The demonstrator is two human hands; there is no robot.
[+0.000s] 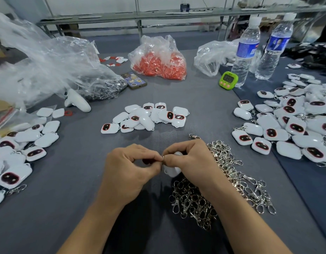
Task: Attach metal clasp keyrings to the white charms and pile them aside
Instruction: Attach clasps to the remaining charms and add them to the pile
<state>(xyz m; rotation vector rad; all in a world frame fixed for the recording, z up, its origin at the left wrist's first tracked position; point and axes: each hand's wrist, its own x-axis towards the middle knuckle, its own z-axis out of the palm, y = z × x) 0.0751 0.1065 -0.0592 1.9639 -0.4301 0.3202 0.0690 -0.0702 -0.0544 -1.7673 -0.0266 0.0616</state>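
My left hand (130,167) and my right hand (187,159) meet over the table's middle, fingertips pinched together on a small metal ring (163,158). A white charm (172,170) is held under my right hand, mostly hidden by its fingers. A heap of metal clasp keyrings (228,182) lies just right of and below my right hand. A small pile of bare white charms (147,118) sits ahead of my hands. A charm pile (15,151) lies at the left, and a bigger charm pile (295,123) with clasps lies at the right.
Behind the charms stand a bag of red parts (158,61), crumpled clear plastic bags (48,61), a phone (133,80), a white controller (78,100), a green timer (228,80) and two water bottles (247,48). The grey table cloth (67,180) shows between the piles.
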